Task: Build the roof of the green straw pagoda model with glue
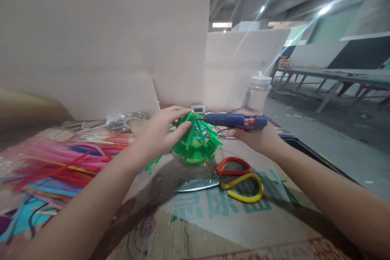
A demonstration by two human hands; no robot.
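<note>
A cone-shaped green structure of straws or pipe cleaners [195, 146], with a flared lower tier, stands upright in the middle of the table. My left hand [166, 128] is closed on its upper left side, thumb and fingers around the slope near the peak. In my right hand [256, 136] is a blue hot glue gun [225, 120], held level with its nozzle pointing left at the peak. Whether the nozzle touches the green strands I cannot tell. Just in front lie scissors [224, 180] with one red and one yellow handle, blades pointing left.
Colourful pipe cleaners [57, 166] spread over the left side. A clear bottle with a white lid [258, 91] stands behind my right hand. White boards [122, 48] rise along the back, with a small white device [198, 108] before them. Another table [335, 75] stands far right.
</note>
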